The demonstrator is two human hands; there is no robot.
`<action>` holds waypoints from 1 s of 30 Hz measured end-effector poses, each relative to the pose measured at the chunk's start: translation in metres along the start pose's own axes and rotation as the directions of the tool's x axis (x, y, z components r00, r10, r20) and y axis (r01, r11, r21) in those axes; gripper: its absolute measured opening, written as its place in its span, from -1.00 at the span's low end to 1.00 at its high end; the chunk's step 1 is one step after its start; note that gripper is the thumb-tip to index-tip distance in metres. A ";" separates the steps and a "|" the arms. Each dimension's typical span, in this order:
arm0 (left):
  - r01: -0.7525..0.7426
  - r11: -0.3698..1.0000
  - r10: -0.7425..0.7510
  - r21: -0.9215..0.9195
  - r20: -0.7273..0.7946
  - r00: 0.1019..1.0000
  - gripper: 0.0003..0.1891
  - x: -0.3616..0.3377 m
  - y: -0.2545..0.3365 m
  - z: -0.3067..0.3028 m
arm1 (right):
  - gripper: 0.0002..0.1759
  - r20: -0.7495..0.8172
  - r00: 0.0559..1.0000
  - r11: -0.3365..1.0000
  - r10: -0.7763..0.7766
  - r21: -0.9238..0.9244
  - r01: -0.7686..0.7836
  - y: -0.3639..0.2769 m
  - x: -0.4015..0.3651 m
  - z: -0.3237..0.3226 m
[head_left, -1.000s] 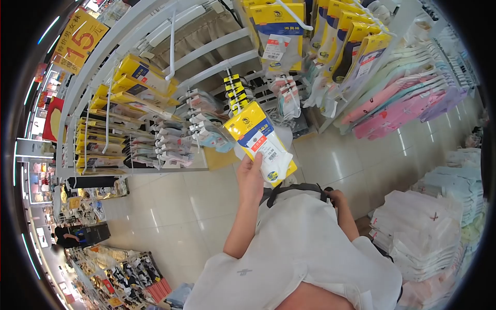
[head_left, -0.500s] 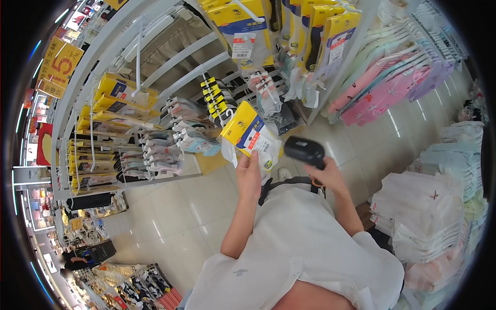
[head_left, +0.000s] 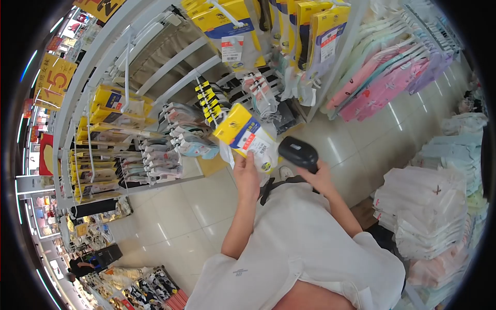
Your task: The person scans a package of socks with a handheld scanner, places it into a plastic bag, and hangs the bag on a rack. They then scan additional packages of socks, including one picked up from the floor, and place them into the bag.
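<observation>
Pinched in my left hand [head_left: 246, 173] is a yellow, blue and white package [head_left: 243, 130] with a red and white price label facing up. My right hand [head_left: 317, 177] is closed round the handle of a black handheld scanner [head_left: 298, 152], whose head points left towards the package. A small gap separates the scanner from the package. The fingers under the scanner are partly hidden. Just behind the package, socks with black and yellow tags [head_left: 209, 101] hang on a hook.
A white rack [head_left: 170, 93] with hooks of yellow packages [head_left: 227, 28] and socks stands ahead and left. Pink clothes [head_left: 385, 85] hang at the upper right, pale clothes [head_left: 421, 201] at the right. A person [head_left: 81, 267] is far off at the lower left.
The scanner in my right hand has moved slightly left, closer to the package, and turned. The package has shifted a little left and tilted. The view has shifted slightly.
</observation>
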State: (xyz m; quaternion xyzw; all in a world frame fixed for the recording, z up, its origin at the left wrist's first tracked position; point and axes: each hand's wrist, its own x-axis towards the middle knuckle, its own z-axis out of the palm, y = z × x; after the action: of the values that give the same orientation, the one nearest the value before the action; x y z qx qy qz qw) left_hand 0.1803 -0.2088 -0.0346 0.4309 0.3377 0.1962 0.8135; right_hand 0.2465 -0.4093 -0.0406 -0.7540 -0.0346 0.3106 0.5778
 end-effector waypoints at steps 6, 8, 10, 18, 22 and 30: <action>0.053 0.924 -0.047 -0.378 0.026 0.999 -0.69 0.006 0.035 -0.002 | -0.59 -0.361 0.932 0.942 -0.004 -0.316 -0.118 0.092 0.068 -0.040; 0.161 0.837 -0.015 -0.523 0.271 0.962 -0.67 0.003 0.040 -0.012 | -0.62 -0.349 0.934 0.896 0.078 -0.386 -0.219 0.123 0.080 -0.049; 0.264 0.733 0.089 -0.627 0.473 0.877 -0.63 0.000 0.043 -0.017 | -0.62 -0.271 0.960 0.798 0.072 -0.562 -0.218 0.213 0.105 -0.061; 0.555 0.482 0.359 -0.678 0.731 0.580 -0.51 0.005 0.023 -0.025 | -0.52 -0.066 0.924 0.591 0.377 -0.751 -0.295 0.304 0.087 -0.049; 0.562 0.513 0.375 -0.649 0.758 0.534 -0.49 0.004 0.028 -0.026 | -0.50 0.017 0.879 0.563 0.476 -0.775 -0.289 0.254 0.076 -0.048; 0.019 0.974 -0.045 -0.224 -0.112 0.993 -0.65 -0.021 0.046 -0.005 | -0.34 -0.014 1.000 0.810 -0.027 -0.587 0.013 0.136 0.090 -0.023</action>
State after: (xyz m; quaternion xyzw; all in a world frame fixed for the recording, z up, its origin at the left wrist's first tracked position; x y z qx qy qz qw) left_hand 0.1605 -0.1933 0.0099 0.3194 0.3673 0.2445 0.8386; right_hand 0.2894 -0.4369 -0.1972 -0.8983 -0.1303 0.2704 0.3207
